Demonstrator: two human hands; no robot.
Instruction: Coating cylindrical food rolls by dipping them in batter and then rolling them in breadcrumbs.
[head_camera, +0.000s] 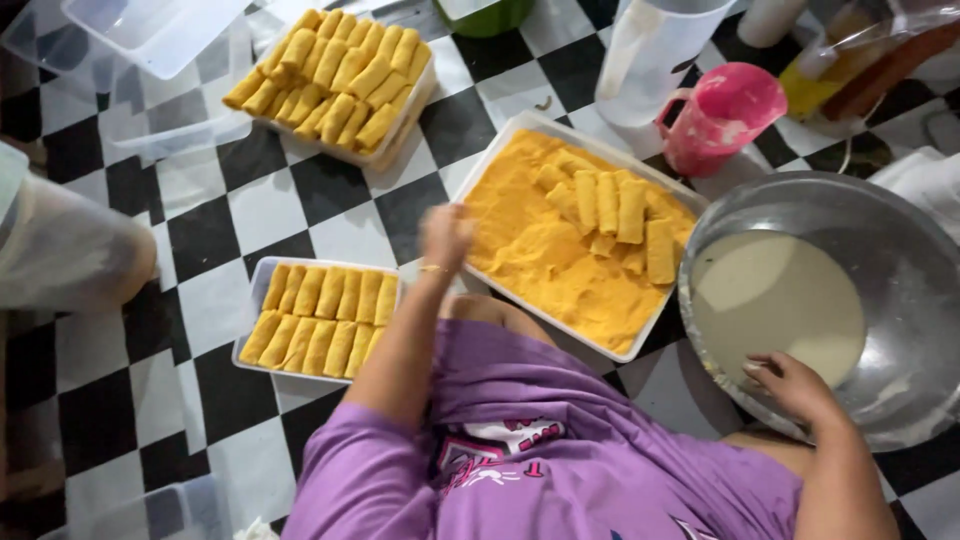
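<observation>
My left hand (445, 235) is blurred and dusted with crumbs. Its fingers are bunched just left of the white tray of orange breadcrumbs (520, 140); whether it holds anything is unclear. Several crumbed rolls (612, 210) lie in that tray's far half. My right hand (795, 385) rests over the near rim of a large metal bowl (900, 250) of pale batter (775, 300), fingers curled on the edge. A small white tray (262, 275) packed with two rows of coated rolls (320, 320) sits by my left forearm.
A second full tray of coated rolls (335, 80) stands at the back, with clear plastic boxes (150, 40) to its left. A pink jug (720, 115), a white jug (650, 50) and plastic bags (870, 60) stand behind the bowl. The floor is black-and-white checkered.
</observation>
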